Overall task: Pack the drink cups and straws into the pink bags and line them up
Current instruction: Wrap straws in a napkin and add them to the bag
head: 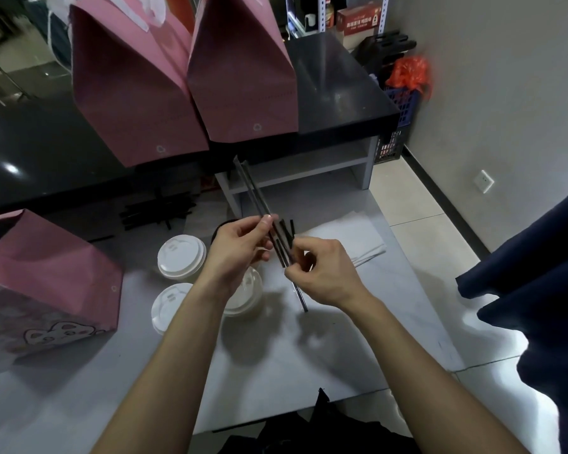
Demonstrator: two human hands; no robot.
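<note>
Over the pale grey table (79,404), the left hand (240,247) and right hand (322,273) pinch thin dark wrapped straws (259,204); a loose pinch could drop one.

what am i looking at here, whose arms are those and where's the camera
There is no machine here: the arms belong to a person, and the one picture comes from a camera worn on their head, looking down at their hands. The left hand and right hand both pinch a bundle of black straws in their fingers. Below, on the pale table, stand white lidded cups. One pink bag stands at the left; two more pink bags stand on the dark counter behind.
</note>
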